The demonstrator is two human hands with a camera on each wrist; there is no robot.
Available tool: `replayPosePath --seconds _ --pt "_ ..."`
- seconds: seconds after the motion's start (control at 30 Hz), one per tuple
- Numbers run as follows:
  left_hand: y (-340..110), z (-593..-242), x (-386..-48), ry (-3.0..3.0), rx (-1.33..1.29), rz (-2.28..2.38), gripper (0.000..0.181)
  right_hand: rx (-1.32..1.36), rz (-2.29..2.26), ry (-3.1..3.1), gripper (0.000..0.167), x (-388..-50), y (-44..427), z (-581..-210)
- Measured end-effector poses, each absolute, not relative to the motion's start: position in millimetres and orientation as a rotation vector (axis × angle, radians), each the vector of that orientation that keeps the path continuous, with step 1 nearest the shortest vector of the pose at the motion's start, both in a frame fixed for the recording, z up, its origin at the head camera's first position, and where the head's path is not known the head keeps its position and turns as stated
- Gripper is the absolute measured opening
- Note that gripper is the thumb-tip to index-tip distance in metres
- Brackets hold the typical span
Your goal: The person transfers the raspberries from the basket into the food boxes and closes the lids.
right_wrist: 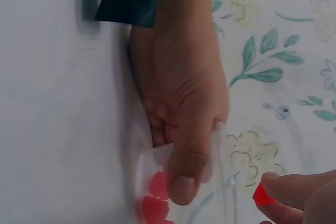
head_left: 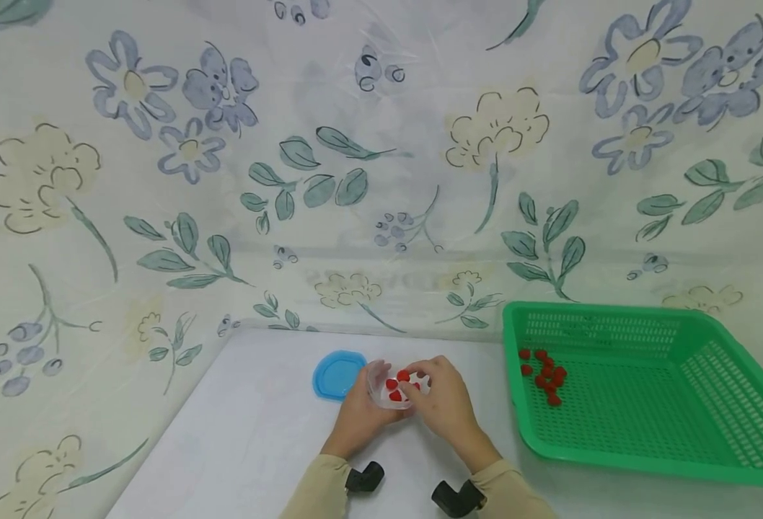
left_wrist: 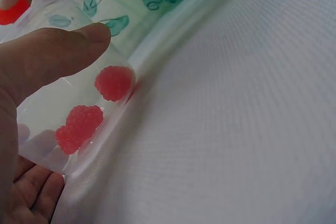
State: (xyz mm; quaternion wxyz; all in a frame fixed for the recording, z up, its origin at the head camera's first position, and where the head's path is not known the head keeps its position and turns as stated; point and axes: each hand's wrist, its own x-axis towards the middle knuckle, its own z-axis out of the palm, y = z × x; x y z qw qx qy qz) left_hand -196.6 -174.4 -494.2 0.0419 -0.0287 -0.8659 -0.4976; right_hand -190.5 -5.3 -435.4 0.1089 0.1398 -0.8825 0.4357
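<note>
The left hand [head_left: 360, 417] grips a clear plastic container [left_wrist: 52, 93], its thumb [left_wrist: 63, 56] along the outside wall. Several red raspberry-like pieces [left_wrist: 80, 128] lie inside, seen through the wall. At the container's mouth, the right hand [head_left: 448, 404] pinches one red piece [right_wrist: 262, 194] between thumb and finger. In the right wrist view, the left hand [right_wrist: 184, 87] holds the container from the far side. How far the pinched piece is from the rim is hard to tell.
A blue lid [head_left: 336, 376] lies on the white table [head_left: 226, 432], just left of the container. The large green basket [head_left: 641, 461] stands at the right, with several red pieces [head_left: 548, 375] near its left side. Patterned cloth [head_left: 381, 180] hangs behind the table.
</note>
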Motion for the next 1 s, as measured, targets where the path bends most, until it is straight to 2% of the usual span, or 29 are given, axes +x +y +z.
replayPosePath --seconds 0.5,0.73,1.0 --pt "-177 -495 -196 -2.626 -0.146 -1.48 0.091 0.408 1.288 -2.549 0.016 -194 -12 -455" --pt "-176 -496 -196 -2.629 -0.137 -1.485 0.09 0.391 1.287 -2.569 0.025 -193 -11 -454" --pt "-176 -494 -195 -2.629 -0.128 -1.499 0.093 0.391 1.293 -2.578 0.024 -191 -9 -451"
